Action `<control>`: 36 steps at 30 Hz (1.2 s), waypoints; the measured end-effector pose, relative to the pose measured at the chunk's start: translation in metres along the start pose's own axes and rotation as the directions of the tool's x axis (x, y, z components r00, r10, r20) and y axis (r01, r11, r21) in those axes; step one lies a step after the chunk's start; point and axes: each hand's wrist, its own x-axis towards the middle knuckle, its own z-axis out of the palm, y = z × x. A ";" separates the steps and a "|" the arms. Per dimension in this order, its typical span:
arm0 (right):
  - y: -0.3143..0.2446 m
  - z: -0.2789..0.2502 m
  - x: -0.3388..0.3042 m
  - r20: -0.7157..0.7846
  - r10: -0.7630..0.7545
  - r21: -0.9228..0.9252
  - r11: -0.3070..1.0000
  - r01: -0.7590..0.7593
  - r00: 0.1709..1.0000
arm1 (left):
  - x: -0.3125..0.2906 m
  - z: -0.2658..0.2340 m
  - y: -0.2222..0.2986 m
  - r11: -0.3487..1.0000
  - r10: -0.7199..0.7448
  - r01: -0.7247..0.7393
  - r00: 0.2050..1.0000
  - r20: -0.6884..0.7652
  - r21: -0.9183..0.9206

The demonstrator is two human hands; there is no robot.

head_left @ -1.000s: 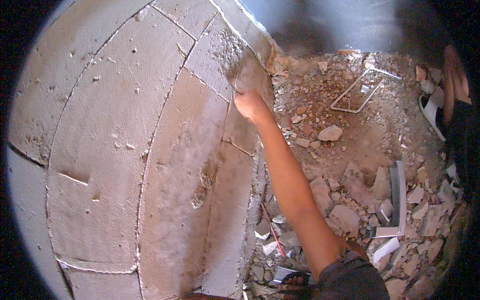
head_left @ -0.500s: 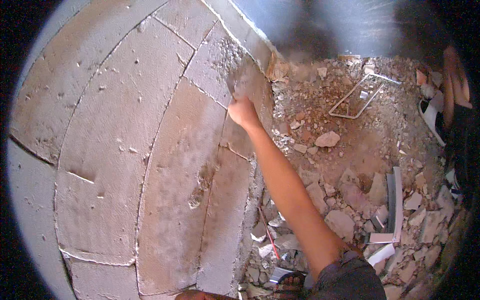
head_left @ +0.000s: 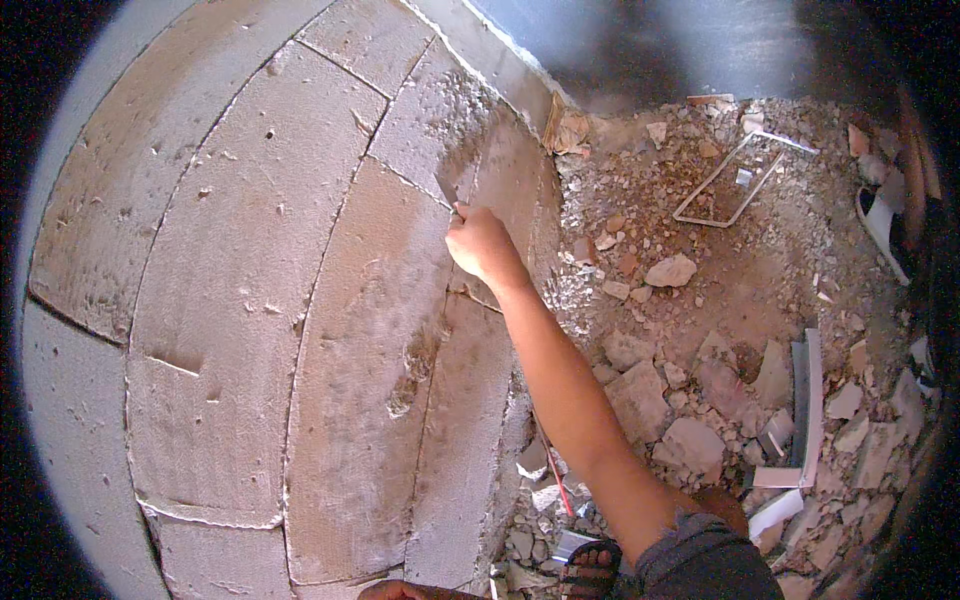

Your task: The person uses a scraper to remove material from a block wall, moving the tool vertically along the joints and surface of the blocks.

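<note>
My right hand (head_left: 484,243) is closed round a small scraper, and only its thin grey blade (head_left: 447,188) shows past the fingers. The blade lies against a pale block wall (head_left: 225,300), close to a joint between blocks. Just above it is a rough, pitted grey patch (head_left: 460,110) with a darker, dusty smear below. At the bottom edge a bit of my left hand (head_left: 405,591) shows near the foot of the wall; its fingers are mostly cut off and I cannot tell what they do.
Broken rubble (head_left: 690,445) covers the ground to the right. In it lie a bent white frame (head_left: 735,195), an L-shaped pale strip (head_left: 812,410) and a thin red stick (head_left: 562,490). A sandalled foot (head_left: 590,570) stands at the bottom. A dark smooth surface (head_left: 680,50) rises behind.
My right hand has shifted slightly down and left along the wall, with the scraper still in it. The whole view has moved a little, so the rubble sits further right.
</note>
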 end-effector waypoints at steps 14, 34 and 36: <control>0.005 -0.006 0.044 -0.096 -0.082 -0.057 0.995 0.076 0.992 | 0.011 -0.003 -0.015 0.998 -0.013 0.014 1.000 -0.022 0.063; 0.023 -0.008 0.045 -0.016 0.000 -0.076 0.997 -0.001 1.000 | 0.013 -0.002 -0.011 0.999 -0.029 0.029 1.000 -0.011 0.016; 0.019 -0.021 0.041 0.090 0.022 -0.093 0.996 -0.013 0.996 | 0.012 -0.003 -0.013 1.000 -0.010 0.011 1.000 -0.014 0.026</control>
